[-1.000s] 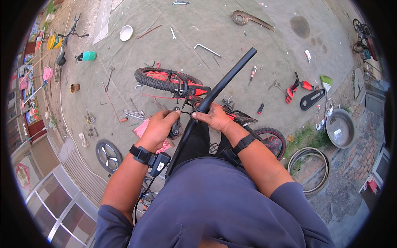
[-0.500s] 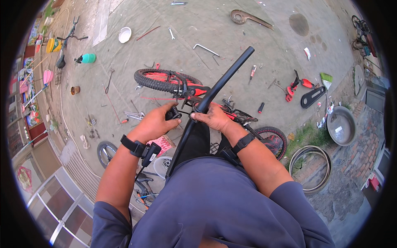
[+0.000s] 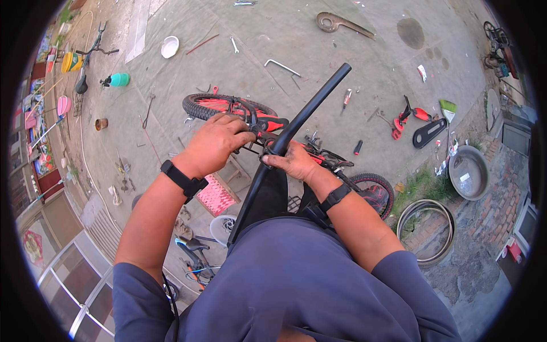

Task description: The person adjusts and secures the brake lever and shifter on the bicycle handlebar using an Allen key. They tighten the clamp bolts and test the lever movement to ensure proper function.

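A long black handlebar [image 3: 315, 99] crosses diagonally above the front of a red and black bicycle [image 3: 266, 121]. My right hand [image 3: 293, 162] grips it at the clamp beside the stem, thumb pressed on the near side. My left hand [image 3: 227, 137] is curled, back upward, just left of the stem over the bike's front; what it holds is hidden under the fingers. A thin black rod shows between that hand and the clamp. The knobby front tyre [image 3: 196, 105] lies just beyond my left hand.
Around me lie wrenches [image 3: 233, 45], a bent bar [image 3: 282, 67], a screwdriver [image 3: 347, 99] and a black chain guard [image 3: 429, 133]. A red-patterned stool [image 3: 214, 194] stands below my left arm. A metal basin [image 3: 469, 172] and tyres [image 3: 425, 232] are at the right, another bicycle [image 3: 84, 68] at the left.
My left hand has moved up and turned back upward, hiding the black folding tool that showed in it earlier, and uncovering more of the stool. My right hand has stayed at the clamp.
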